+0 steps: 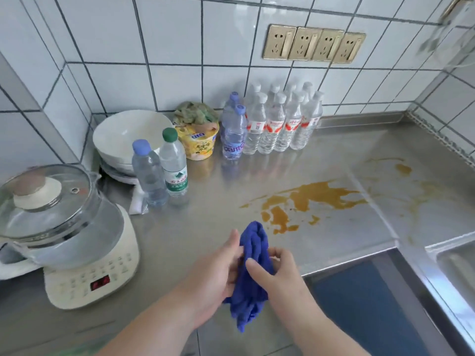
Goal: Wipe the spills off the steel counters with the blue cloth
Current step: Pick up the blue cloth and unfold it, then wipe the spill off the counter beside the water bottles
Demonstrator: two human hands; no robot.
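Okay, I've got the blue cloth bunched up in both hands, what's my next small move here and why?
Probably lower the blue cloth, held between your left hand and right hand, onto the near edge of the orange spill. The spill lies unwiped on the steel counter just beyond the cloth, which isn't touching it yet.

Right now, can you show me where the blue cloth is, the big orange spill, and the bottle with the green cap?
blue cloth (253,242): head view, on its bunched upper part between the hands.
big orange spill (316,195): head view, on the widest puddle.
bottle with the green cap (174,173): head view, on its clear body above the label.
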